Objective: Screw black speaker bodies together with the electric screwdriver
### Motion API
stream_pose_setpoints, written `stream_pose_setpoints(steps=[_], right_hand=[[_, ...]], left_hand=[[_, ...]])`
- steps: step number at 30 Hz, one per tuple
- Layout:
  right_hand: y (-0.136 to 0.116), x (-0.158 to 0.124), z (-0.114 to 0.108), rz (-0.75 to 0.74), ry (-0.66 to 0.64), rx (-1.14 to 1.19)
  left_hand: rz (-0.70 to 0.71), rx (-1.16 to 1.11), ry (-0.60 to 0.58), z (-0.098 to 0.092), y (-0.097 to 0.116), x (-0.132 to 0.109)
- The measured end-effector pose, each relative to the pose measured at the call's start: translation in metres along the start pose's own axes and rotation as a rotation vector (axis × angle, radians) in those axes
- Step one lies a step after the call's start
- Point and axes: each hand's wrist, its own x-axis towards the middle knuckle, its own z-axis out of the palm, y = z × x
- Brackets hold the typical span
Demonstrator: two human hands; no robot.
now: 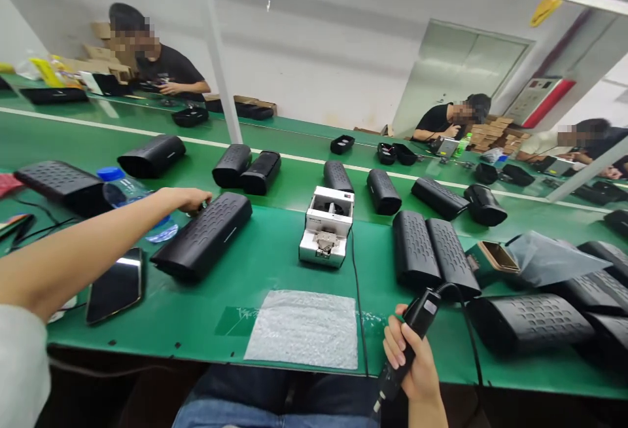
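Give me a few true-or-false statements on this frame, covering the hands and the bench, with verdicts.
1. The right hand grips a black corded electric screwdriver. True.
2. The left hand rests on the white box. False: it reaches to the far end of a black speaker shell; the box stands apart, untouched.
3. A phone lies screen up on the green table, left of that shell. True.
4. The bubble-wrap sheet is draped over the shell. False: it lies flat near the table's front edge, with nothing on it.
5. The water bottle has a red cap. False: the cap is blue.
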Motion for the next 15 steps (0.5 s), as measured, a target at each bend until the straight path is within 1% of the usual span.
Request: stream_pose_setpoints(steps=[2,3,5,6,8,10,13,15], right_hand=[[0.002,0.001,-0.001,-0.001,-0.018,0.006],[0.002,0.001,-0.002,-0.001,-0.027,0.009],[0.004,0.001,-0.003,0.003,-0.043,0.014],[0.005,0.001,-0.003,0.005,-0.047,0.019],[0.006,0.002,-0.002,0.001,-0.05,0.031],[0.008,0.002,0.002,-0.01,-0.049,0.042],[0.009,0.003,0.008,-0.034,-0.05,0.049],[0.01,0.005,0.011,-0.048,-0.053,0.049]], left_hand=[[-0.035,0.006,-0.089,-0.003,0.014,0.012],[-0.038,0.007,-0.133,-0.002,0.025,0.021],[-0.02,-0.001,-0.211,0.006,0.056,0.039],[-0.008,-0.011,-0.255,0.015,0.076,0.047],[0.007,-0.045,-0.363,0.045,0.117,0.058],[-0.007,-0.097,-0.486,0.085,0.159,0.058],[-0.083,-0.185,-0.66,0.153,0.213,0.044],[-0.15,-0.218,-0.749,0.194,0.241,0.033]])
